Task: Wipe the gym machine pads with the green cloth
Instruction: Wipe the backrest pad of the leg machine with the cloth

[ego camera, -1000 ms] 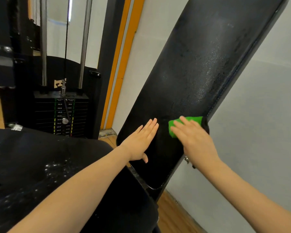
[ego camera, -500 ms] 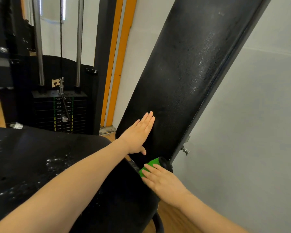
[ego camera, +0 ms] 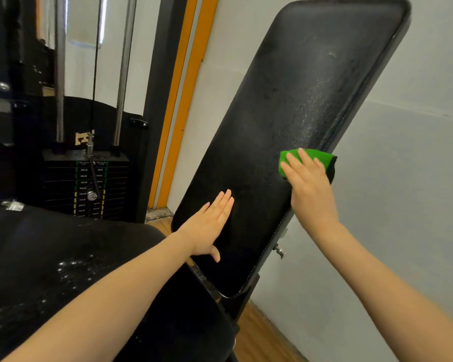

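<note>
While our left hand (ego camera: 209, 228) lies flat with straight fingers low on the tilted black back pad (ego camera: 285, 105), our right hand (ego camera: 310, 184) presses the green cloth (ego camera: 313, 156) with extended fingers against that pad's right edge, about midway up. Nearest us, the black seat pad (ego camera: 63, 270) shows wet specks. Above the cloth, the back pad glistens. Beyond stand a weight stack (ego camera: 87, 184) and pale wall (ego camera: 403, 178).

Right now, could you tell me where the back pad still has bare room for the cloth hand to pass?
Free: the back pad above the green cloth, and the strip between the left hand and right hand. Crowded: the lower left, under the left hand's flat palm.
</note>
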Tool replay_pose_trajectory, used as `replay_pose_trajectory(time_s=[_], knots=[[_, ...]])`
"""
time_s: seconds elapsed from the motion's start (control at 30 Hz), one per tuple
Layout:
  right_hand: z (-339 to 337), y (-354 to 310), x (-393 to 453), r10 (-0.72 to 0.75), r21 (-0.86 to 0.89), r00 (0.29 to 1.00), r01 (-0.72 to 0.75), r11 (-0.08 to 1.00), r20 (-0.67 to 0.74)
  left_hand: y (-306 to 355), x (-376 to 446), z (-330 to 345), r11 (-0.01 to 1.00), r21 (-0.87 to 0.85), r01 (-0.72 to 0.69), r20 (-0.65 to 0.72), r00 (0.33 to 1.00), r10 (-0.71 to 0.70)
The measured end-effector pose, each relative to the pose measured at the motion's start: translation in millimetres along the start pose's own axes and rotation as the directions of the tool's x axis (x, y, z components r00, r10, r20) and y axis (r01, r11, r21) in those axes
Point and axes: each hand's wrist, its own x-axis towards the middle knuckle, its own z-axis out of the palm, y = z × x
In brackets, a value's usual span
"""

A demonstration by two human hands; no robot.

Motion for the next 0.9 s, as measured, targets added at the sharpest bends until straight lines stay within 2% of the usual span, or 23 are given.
replay_pose_trajectory(time_s=[0.03,0.1,0.17,0.23,0.3,0.37,0.47,0.57,0.6,0.63,0.7,0.77,0.83,0.9], knots=[[7.1,-9.2,-8.3,-0.021,0.015,1.0,0.021,1.0,0.007,0.4,-0.3,0.2,1.0,0.008,0.0,-0.003,1.0,0.0],[17.6,-29.8,-39.1,-0.17,0.075,0.985,0.168,0.983,0.029,-0.6,-0.3,0.8,1.0,0.029,0.003,-0.013,1.0,-0.002],[18.0,-47.9,-73.5,-0.34,0.116,0.93,0.325,0.939,0.143,-0.9,0.5,1.0,0.999,0.038,0.002,-0.023,1.0,-0.001],[11.1,-53.1,-87.0,-0.411,0.147,0.881,0.386,0.911,0.235,-0.3,0.8,1.8,0.999,0.033,0.001,-0.034,0.999,0.0],[6.5,-44.4,-71.7,-0.429,0.162,0.874,0.401,0.902,0.227,-0.2,0.2,2.5,1.0,0.022,0.005,-0.039,0.999,-0.004],[2.2,-31.0,-41.1,-0.38,0.154,0.917,0.36,0.92,0.124,-1.5,0.4,3.0,1.0,0.016,-0.003,-0.037,0.999,0.004],[-7.6,0.7,15.8,-0.18,0.072,0.977,0.189,0.979,-0.118,-3.2,1.0,4.7,1.0,0.006,-0.006,-0.034,0.999,0.007],[-11.8,12.6,51.8,0.057,0.024,0.991,-0.055,0.998,-0.118,-3.4,0.3,6.5,1.0,0.009,-0.001,-0.032,0.999,0.002],[-7.1,6.6,52.8,0.072,-0.007,0.993,-0.073,0.997,-0.093,-3.6,-0.1,6.3,1.0,0.016,0.0,-0.034,0.999,0.0],[1.0,-3.3,46.4,0.034,-0.039,0.998,-0.036,0.999,-0.051,-4.1,-0.3,6.0,1.0,0.02,0.0,-0.035,0.999,0.001],[19.4,-27.6,14.2,-0.137,-0.055,0.988,0.142,0.988,0.076,-4.9,-0.2,5.7,1.0,0.014,-0.006,-0.031,0.999,0.006],[26.1,-47.5,-23.0,-0.287,-0.013,0.932,0.297,0.955,0.221,-5.2,-0.2,5.6,1.0,0.005,-0.011,-0.034,0.999,0.011],[18.4,-57.0,-37.7,-0.375,0.041,0.86,0.385,0.922,0.347,-5.9,-0.6,5.4,1.0,-0.005,-0.011,-0.047,0.999,0.011],[8.5,-53.2,-24.1,-0.483,0.037,0.806,0.502,0.864,0.341,-5.6,-1.1,5.7,1.0,0.0,-0.014,-0.044,0.999,0.014]])
